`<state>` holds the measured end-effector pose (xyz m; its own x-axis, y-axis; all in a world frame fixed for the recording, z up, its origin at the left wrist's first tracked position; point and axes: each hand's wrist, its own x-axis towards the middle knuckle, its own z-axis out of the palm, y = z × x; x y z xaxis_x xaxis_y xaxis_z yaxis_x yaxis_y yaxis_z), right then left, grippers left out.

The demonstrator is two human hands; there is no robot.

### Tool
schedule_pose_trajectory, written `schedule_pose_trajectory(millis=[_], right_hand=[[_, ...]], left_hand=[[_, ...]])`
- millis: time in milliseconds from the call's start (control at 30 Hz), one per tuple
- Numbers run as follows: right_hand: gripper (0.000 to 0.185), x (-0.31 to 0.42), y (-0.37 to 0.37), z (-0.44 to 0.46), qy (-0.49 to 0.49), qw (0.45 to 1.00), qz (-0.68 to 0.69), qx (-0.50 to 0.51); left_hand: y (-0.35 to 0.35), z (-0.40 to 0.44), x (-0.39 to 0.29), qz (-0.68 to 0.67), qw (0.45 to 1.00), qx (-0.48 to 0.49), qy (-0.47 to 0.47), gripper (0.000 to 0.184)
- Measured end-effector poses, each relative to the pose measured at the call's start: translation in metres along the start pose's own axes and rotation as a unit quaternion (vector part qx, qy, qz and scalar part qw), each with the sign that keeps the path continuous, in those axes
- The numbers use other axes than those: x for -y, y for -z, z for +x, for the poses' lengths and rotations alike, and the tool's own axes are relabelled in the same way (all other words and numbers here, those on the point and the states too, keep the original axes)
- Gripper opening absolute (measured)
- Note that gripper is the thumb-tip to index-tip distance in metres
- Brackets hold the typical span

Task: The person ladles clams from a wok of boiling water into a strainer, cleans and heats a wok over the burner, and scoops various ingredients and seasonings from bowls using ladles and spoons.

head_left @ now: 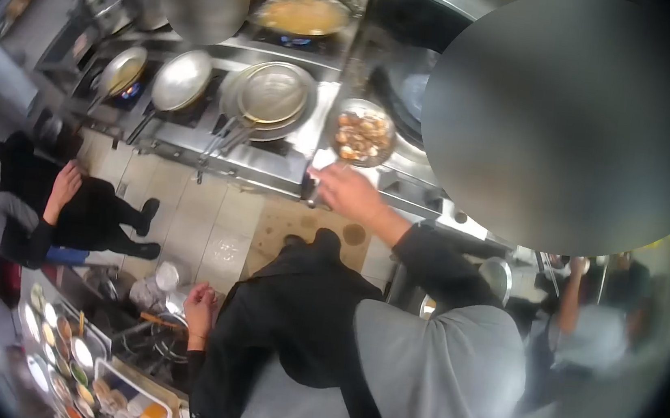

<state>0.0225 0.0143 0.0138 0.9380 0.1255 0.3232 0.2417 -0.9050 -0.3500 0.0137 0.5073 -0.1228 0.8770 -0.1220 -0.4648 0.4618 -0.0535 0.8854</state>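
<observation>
A small frying pan [392, 143] of browned, chunky food [362, 134] is at the right part of the stove, its handle mostly hidden. Just below it, my right hand [346, 193] is closed around where the handle would be, with a bit of white material [323, 160] beside the fingers. Low at my left side is my left hand [200, 306], its fingers curled in and nothing visible in them. It is near a counter holding a dark pan [166, 338].
On the stove stand stacked pans [273, 95], an empty-looking pan [181, 80], a small pan over flame [123, 71] and a wide pan of yellow food [302, 15]. One co-worker [66, 205] is at left, another [592, 326] at right. Ingredient containers [63, 352] sit lower left.
</observation>
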Motion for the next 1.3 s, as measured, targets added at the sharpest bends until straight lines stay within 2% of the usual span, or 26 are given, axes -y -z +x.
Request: schedule_pose_trajectory(millis=[67, 100, 200, 267, 367, 433, 467, 500, 533, 567, 600, 667, 733, 767, 833, 867, 900, 933, 967, 1033, 1100, 1133, 1200, 1233, 1267, 1300], right_hand=[[0.041, -0.020, 0.068, -0.008, -0.071, 0.995, -0.032, -0.066], [0.042, -0.058, 0.083, -0.020, -0.076, 0.988, -0.096, -0.098], [0.060, -0.139, 0.155, -0.064, -0.270, 0.911, -0.309, 0.051], [0.069, -0.246, 0.148, -0.144, -0.455, 0.818, -0.325, 0.135], [0.079, -0.283, 0.131, -0.200, -0.468, 0.834, -0.263, 0.130], [0.073, -0.310, 0.133, -0.211, -0.504, 0.853, -0.100, 0.094], [0.073, -0.332, 0.123, -0.218, -0.498, 0.856, -0.094, 0.099], [0.073, -0.358, 0.100, -0.235, -0.490, 0.871, -0.022, 0.025], [0.072, -0.346, 0.104, -0.229, -0.523, 0.844, 0.120, -0.021], [0.071, -0.329, 0.112, -0.220, -0.550, 0.787, 0.266, -0.085], [0.070, -0.310, 0.121, -0.212, -0.571, 0.712, 0.381, -0.147], [0.069, -0.307, 0.101, -0.219, -0.536, 0.537, 0.603, -0.248], [0.051, -0.331, 0.104, -0.226, -0.582, 0.568, 0.549, -0.194], [0.049, -0.338, 0.109, -0.232, -0.561, 0.624, 0.516, -0.173], [0.061, -0.382, 0.111, -0.243, -0.509, 0.812, 0.285, -0.019], [0.061, -0.406, 0.095, -0.262, -0.502, 0.816, 0.287, -0.018], [0.063, -0.404, 0.096, -0.260, -0.412, 0.866, 0.253, -0.124], [0.065, -0.377, 0.127, -0.248, -0.442, 0.839, 0.294, -0.120], [0.067, -0.342, 0.162, -0.230, -0.471, 0.809, 0.332, -0.117], [0.065, -0.359, 0.136, -0.278, -0.442, 0.780, 0.409, -0.171], [0.061, -0.327, 0.135, -0.280, -0.447, 0.782, 0.378, -0.212], [0.059, -0.304, 0.140, -0.273, -0.451, 0.788, 0.350, -0.230], [0.058, -0.276, 0.137, -0.280, -0.469, 0.792, 0.262, -0.290], [0.060, -0.256, 0.156, -0.258, -0.509, 0.765, 0.265, -0.291], [0.064, -0.234, 0.188, -0.230, -0.452, 0.804, 0.243, -0.300], [0.066, -0.245, 0.187, -0.234, -0.490, 0.796, 0.188, -0.301]], left_hand=[[-0.024, 0.002, -0.022, -0.002, 1.000, 0.020, -0.020, 0.018], [-0.041, -0.002, -0.043, 0.087, 0.996, 0.014, -0.028, 0.011], [-0.067, 0.027, -0.041, 0.180, 0.978, 0.012, -0.109, 0.007], [-0.138, 0.028, -0.082, 0.214, 0.966, 0.007, -0.144, 0.016], [-0.224, 0.038, -0.111, 0.151, 0.980, 0.027, -0.124, 0.024], [-0.280, 0.050, -0.123, 0.148, 0.983, 0.021, -0.102, 0.026], [-0.306, 0.058, -0.123, 0.165, 0.978, 0.032, -0.126, 0.025], [-0.332, 0.065, -0.122, 0.184, 0.971, 0.046, -0.148, 0.025], [-0.357, 0.072, -0.120, 0.214, 0.960, 0.077, -0.160, 0.025], [-0.377, 0.078, -0.121, 0.248, 0.948, 0.101, -0.171, 0.027], [-0.399, 0.077, -0.125, 0.328, 0.902, 0.097, -0.264, 0.028], [-0.422, 0.075, -0.130, 0.351, 0.898, 0.156, -0.216, 0.035], [-0.437, 0.086, -0.134, 0.451, 0.818, 0.119, -0.336, 0.045], [-0.439, 0.083, -0.143, 0.491, 0.807, 0.110, -0.310, 0.048], [-0.426, 0.110, -0.126, 0.572, 0.765, 0.095, -0.280, 0.059], [-0.416, 0.122, -0.114, 0.571, 0.766, 0.086, -0.281, 0.059], [-0.409, 0.133, -0.111, 0.596, 0.763, 0.136, -0.211, 0.062], [-0.402, 0.145, -0.105, 0.616, 0.752, 0.188, -0.141, 0.065], [-0.393, 0.157, -0.084, 0.619, 0.747, 0.192, -0.149, 0.065], [-0.375, 0.179, -0.049, 0.559, 0.754, 0.235, -0.251, 0.063], [-0.385, 0.147, -0.116, 0.421, 0.846, 0.323, 0.038, 0.057], [-0.390, 0.133, -0.143, 0.401, 0.846, 0.347, 0.048, 0.056], [-0.382, 0.163, -0.108, 0.335, 0.858, 0.385, 0.053, 0.062], [-0.390, 0.159, -0.129, 0.331, 0.842, 0.416, 0.094, 0.062], [-0.397, 0.158, -0.129, 0.322, 0.843, 0.419, 0.099, 0.058], [-0.403, 0.157, -0.123, 0.332, 0.844, 0.409, 0.099, 0.059]])
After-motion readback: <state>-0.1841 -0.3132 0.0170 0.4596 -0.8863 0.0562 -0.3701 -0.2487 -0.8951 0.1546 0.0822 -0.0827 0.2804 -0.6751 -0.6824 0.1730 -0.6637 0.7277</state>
